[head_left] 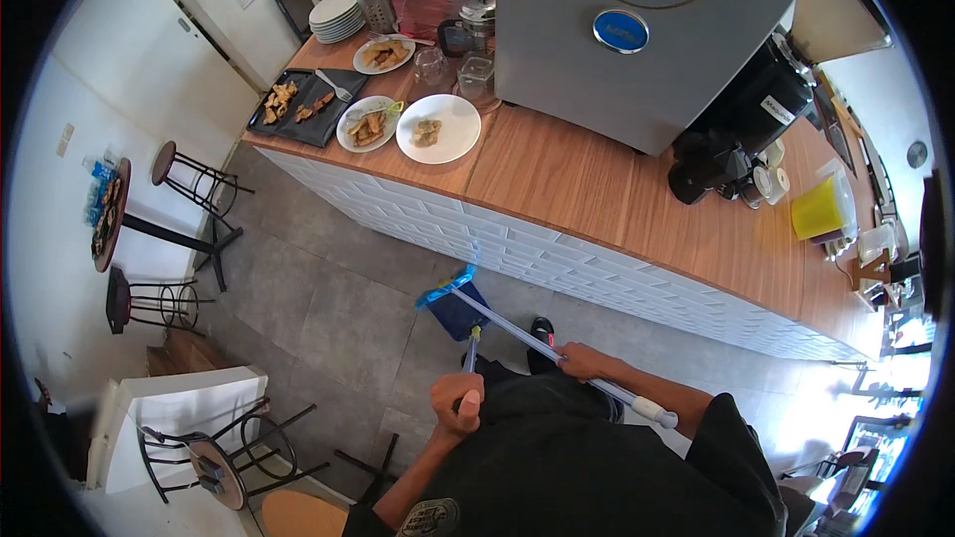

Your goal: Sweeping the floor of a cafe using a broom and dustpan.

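My left hand [458,404] is closed around the upright grey handle of a long-handled dustpan [458,319], whose dark blue pan rests on the grey tiled floor. A broom [505,324] with a pale pole slants across in front of me, and my right hand [582,361] is wrapped around that pole. The pole's upper end sticks out past my right forearm. The blue broom head [444,289] lies over the far edge of the pan, near the foot of the counter. Any sweepings in the pan are too small to make out.
Ahead runs a wooden-topped counter [557,179] with white-tiled sides. It carries plates of food [439,129], a dark tray [320,117], a large grey machine [617,50] and a yellow container [816,211]. At left stand stools [164,163] and a round table [112,216].
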Action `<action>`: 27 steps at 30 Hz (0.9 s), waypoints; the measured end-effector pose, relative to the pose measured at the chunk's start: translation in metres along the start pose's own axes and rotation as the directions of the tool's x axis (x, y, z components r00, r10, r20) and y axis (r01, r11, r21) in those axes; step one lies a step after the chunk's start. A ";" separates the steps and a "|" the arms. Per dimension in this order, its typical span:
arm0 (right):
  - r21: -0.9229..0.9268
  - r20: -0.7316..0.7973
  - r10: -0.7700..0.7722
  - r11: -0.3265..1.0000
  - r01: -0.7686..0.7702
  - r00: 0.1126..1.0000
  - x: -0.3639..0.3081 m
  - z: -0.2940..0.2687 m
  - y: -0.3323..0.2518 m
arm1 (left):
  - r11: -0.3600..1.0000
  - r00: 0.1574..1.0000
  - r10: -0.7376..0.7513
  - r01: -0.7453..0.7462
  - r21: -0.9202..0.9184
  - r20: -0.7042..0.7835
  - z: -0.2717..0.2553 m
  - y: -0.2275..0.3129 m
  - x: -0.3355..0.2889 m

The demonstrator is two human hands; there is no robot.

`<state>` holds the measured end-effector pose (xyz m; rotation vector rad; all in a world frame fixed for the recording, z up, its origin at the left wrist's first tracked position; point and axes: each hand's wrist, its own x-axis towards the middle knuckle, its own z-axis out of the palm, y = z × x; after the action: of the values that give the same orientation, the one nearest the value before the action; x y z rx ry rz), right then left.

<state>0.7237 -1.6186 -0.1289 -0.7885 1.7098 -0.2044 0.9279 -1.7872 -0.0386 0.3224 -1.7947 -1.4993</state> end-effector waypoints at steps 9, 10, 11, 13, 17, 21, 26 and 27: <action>0.016 -0.124 -0.099 0.995 0.101 0.987 0.057 0.030 0.019 | 0.998 0.999 0.034 -0.033 -0.061 0.016 0.013 0.000 0.008; -0.021 -0.067 -0.091 0.996 0.090 0.994 0.056 0.032 0.024 | 0.998 0.999 0.034 -0.033 -0.059 0.019 0.012 -0.001 0.008; -0.057 -0.012 -0.080 0.995 0.079 0.997 0.055 0.032 0.030 | 0.997 0.999 0.037 -0.036 -0.061 0.016 0.012 -0.002 0.007; -0.034 -0.002 -0.044 0.998 0.044 0.999 0.038 0.031 0.031 | 0.997 0.999 0.040 -0.039 -0.061 0.010 0.010 -0.003 0.007; 0.107 -0.047 -0.003 0.994 0.008 0.999 -0.011 0.015 0.012 | 0.999 0.999 0.033 -0.032 -0.033 0.019 0.009 -0.002 0.007; 0.086 -0.043 -0.002 0.996 0.005 0.999 -0.038 -0.003 -0.004 | 0.999 0.998 -0.018 0.022 -0.050 0.063 0.008 0.002 0.013; 0.233 -0.045 -0.032 0.972 0.042 0.998 -0.059 -0.023 -0.007 | 0.986 0.994 -0.024 0.041 -0.162 0.107 0.000 0.007 0.031; 0.237 -0.053 -0.037 0.970 0.048 0.998 -0.062 -0.029 -0.008 | 0.977 0.988 -0.037 0.068 -0.202 0.152 -0.003 0.007 0.036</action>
<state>0.7059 -1.5957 -0.0669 -0.6459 1.6761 -0.4534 0.9075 -1.8100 -0.0183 0.1595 -1.7344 -1.7710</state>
